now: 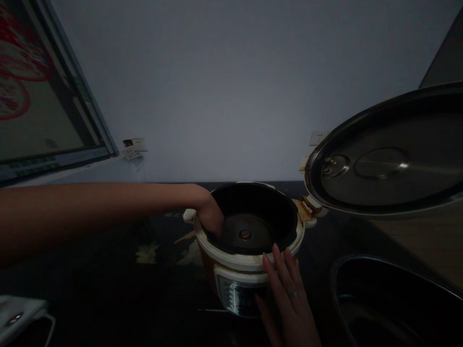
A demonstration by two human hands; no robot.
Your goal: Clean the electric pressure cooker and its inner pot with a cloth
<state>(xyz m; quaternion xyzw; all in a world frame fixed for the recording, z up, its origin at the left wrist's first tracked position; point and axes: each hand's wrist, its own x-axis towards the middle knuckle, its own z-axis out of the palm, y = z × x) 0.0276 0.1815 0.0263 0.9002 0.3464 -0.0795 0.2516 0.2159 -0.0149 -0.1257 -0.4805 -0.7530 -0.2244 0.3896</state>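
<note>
An electric pressure cooker point(238, 262) stands on a dark tabletop, its metal lid point(365, 178) swung up on the hinge at the right. The dark inside of the cooker shows a round plate with a small round piece point(245, 234) at its centre. Over the left rim reaches my left hand point(211, 216), its fingers down inside and hidden, so what they touch cannot be seen. Outstretched fingers of my right hand point(285, 284) rest against the front right rim, holding nothing.
At the lower right sits a dark inner pot point(394, 303). A white device with a cable point(21, 311) lies at the lower left. Behind the table rises a pale wall with a socket point(317, 138), and a window point(43, 86) is at the left.
</note>
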